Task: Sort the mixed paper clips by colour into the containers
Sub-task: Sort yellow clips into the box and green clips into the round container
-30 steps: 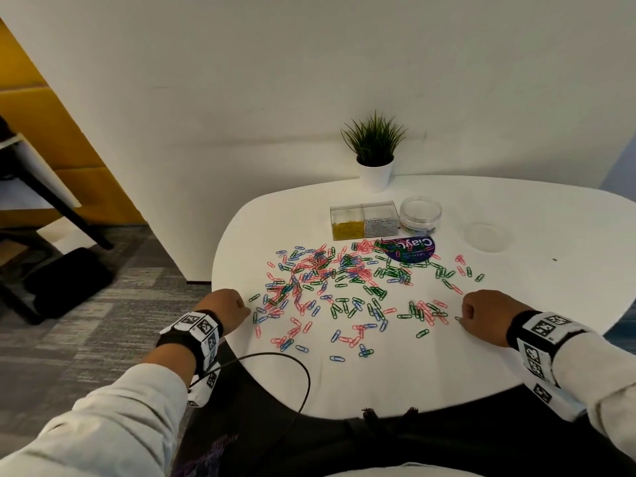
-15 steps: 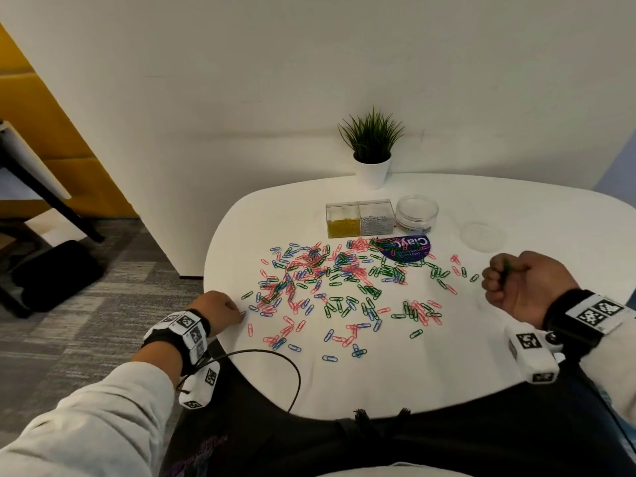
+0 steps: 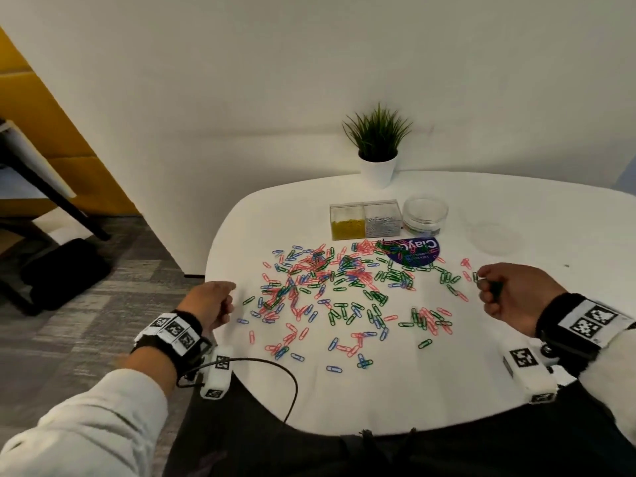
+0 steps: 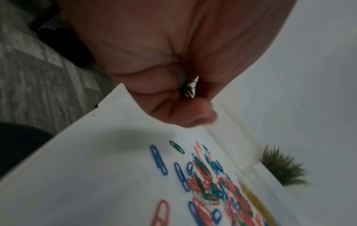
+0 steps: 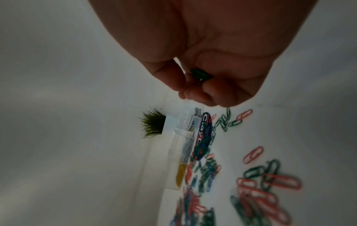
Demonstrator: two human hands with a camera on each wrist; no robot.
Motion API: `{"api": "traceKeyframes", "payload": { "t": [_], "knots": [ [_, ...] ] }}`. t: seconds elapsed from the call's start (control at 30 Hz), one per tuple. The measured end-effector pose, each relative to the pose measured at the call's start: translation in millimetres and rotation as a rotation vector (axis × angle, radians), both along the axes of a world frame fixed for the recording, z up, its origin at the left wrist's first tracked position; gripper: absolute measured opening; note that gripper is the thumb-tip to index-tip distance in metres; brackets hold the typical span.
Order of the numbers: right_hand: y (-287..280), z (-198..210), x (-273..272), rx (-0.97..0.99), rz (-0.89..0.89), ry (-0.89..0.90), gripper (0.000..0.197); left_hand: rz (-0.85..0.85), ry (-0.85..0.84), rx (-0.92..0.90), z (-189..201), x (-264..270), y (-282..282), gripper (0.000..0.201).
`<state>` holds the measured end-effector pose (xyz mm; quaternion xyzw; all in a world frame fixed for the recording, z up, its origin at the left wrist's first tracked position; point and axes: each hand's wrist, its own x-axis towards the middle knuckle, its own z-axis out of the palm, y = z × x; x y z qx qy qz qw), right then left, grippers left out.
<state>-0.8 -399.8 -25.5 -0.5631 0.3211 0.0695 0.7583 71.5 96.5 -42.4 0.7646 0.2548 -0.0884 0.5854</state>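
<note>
Two hands are curled over our table: our right hand grips a small bunch of green clips inside its fist, too bundled for us to count, and our left hand pinches dark green clips between thumb and bent fingers, number unclear. Between the two fists lies the loose heap of mixed paper clips, red, blue and green, far too many to count, with a blue round label under its far edge. Beyond the heap we see one clear two-part box, yellow filling in one half, silver clips in the other, touching one round clear tub; one flat clear lid lies ahead of our right fingers. One potted plant stands against the wall. Our left fist hangs at the white table's left edge; bare tabletop spreads right of our right fist and nearer us.
</note>
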Motion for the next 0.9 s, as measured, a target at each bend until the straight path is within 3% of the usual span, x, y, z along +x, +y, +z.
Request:
{"api": "traceKeyframes", "payload": {
  "t": [0.03,0.13,0.2,0.3,0.43,0.6,0.77,0.9],
  "knots": [
    [0.0,-2.5,0.7,-0.090,0.016,0.018,0.009,-0.075,-0.024,0.126,-2.9,3.0,2.3,0.019],
    [-0.4,-0.6,7.8,-0.403,0.139,0.052,0.005,-0.409,-0.045,0.736,-7.0,4.8,7.7,0.018],
    [1.2,8.4,20.5,-0.666,0.283,0.033,0.009,-0.536,-0.066,0.921,-14.0,4.3,7.2,0.017],
    [4.1,22.9,51.1,-1.073,0.429,-0.069,0.009,-0.544,-0.114,0.971,-18.0,6.4,2.0,0.019],
    [1.8,28.0,100.6,-1.342,0.494,-0.133,0.007,-0.546,-0.089,1.083,-16.0,9.4,-5.6,0.017],
    [3.0,14.3,147.0,-1.521,0.681,-0.079,0.030,-0.547,-0.047,1.078,-21.9,7.8,-4.2,0.012],
    [9.3,11.0,159.2,-1.556,0.730,-0.083,0.013,-0.496,-0.074,1.024,-14.8,9.4,3.3,0.008],
    [5.2,42.2,133.4,-1.558,0.682,-0.147,0.008,-0.546,-0.119,1.004,0.5,7.4,-7.3,0.009]
  ]
}}
